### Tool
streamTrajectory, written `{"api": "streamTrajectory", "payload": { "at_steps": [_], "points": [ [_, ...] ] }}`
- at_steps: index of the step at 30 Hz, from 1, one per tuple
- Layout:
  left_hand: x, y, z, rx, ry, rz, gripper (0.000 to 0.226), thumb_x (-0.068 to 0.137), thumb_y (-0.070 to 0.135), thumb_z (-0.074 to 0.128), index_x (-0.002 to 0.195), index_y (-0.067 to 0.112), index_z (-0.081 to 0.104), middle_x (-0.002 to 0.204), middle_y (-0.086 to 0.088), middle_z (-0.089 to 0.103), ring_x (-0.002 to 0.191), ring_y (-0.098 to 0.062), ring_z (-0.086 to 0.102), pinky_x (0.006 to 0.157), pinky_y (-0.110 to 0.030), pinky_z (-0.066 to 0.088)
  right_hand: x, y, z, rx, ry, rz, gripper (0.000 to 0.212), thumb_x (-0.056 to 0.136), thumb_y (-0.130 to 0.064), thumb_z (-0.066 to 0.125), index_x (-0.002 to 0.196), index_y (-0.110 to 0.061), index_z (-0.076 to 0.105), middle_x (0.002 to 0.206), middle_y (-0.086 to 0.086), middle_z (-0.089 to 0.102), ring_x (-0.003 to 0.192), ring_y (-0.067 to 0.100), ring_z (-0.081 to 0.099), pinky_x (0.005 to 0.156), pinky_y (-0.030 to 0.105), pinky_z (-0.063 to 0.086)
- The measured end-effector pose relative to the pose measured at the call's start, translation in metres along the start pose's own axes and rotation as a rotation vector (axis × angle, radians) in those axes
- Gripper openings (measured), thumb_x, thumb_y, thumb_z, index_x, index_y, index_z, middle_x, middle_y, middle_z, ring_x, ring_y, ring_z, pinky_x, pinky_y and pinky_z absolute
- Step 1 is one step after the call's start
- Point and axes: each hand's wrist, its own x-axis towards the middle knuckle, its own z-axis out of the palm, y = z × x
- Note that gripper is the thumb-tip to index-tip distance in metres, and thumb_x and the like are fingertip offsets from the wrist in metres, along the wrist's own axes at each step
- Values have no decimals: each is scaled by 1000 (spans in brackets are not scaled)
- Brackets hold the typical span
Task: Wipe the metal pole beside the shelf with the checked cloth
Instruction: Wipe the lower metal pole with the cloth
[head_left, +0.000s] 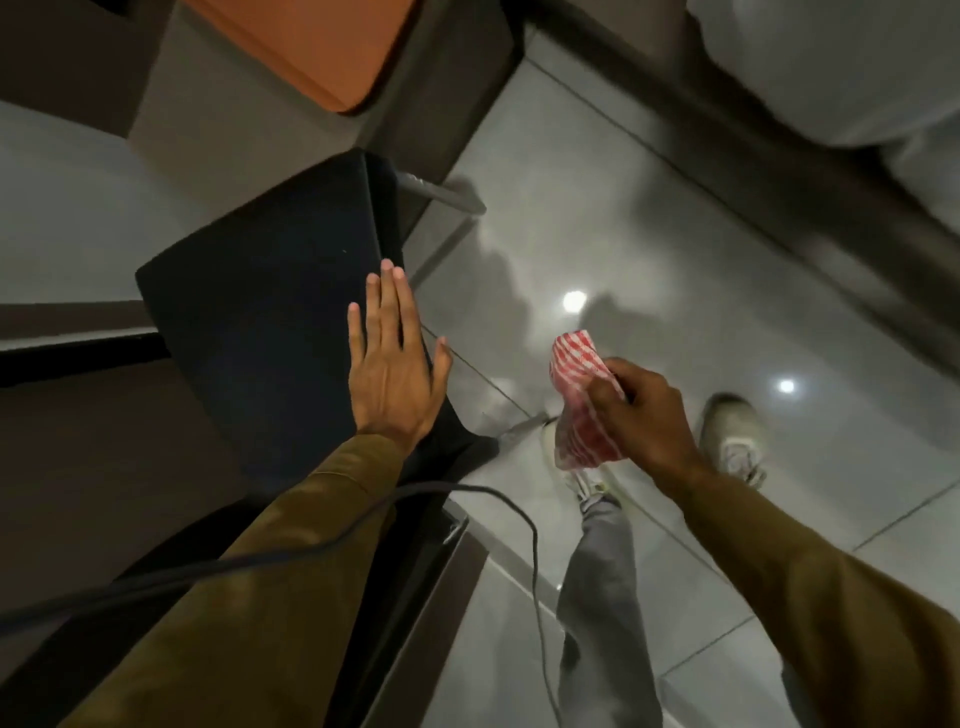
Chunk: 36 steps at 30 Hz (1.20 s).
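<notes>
My right hand (641, 415) is shut on the red-and-white checked cloth (576, 395), which hangs bunched above the tiled floor. My left hand (395, 358) lies flat with fingers spread on the right edge of a dark, black panel (270, 306). A grey metal bar (441, 195) sticks out past the panel's far corner, apart from both hands. I cannot tell whether this bar is the pole beside the shelf.
Glossy grey floor tiles (649, 249) reflect two ceiling lights. My shoes (732, 431) and grey trouser leg (602, 597) are below. A dark cable (535, 545) loops across my left sleeve. An orange surface (311, 47) lies at the top, and a white bed edge (857, 67) at the upper right.
</notes>
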Motion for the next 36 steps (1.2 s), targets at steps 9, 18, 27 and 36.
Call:
{"api": "streamTrajectory", "payload": {
  "at_steps": [9,18,27,36],
  "points": [
    [16,-8,78,54,205,117,81,115,50,28,174,-1,7,184,-20,9,173,-34,11,143,-54,15,16,86,70,32,-2,107,30,103,-19,56,130,-14,67,121,6,74,104,17,70,88,7,48],
    [26,-17,115,24,438,180,83,112,45,38,168,-12,15,177,-34,20,168,-46,18,141,-54,12,0,115,149,46,-13,-87,32,101,-10,51,128,-20,66,116,11,75,104,28,69,90,38,58],
    [27,-15,114,-24,482,174,83,111,43,42,168,-12,16,177,-33,21,168,-45,19,142,-50,9,-30,119,171,241,-105,-97,46,102,-3,52,147,-10,50,153,9,50,145,26,43,115,53,43],
    [31,-19,127,-27,559,169,84,111,48,40,170,-6,12,178,-28,20,172,-38,15,143,-46,9,1,143,187,153,3,-123,40,92,13,60,128,-3,67,137,14,64,133,28,56,114,12,37]
  ]
}}
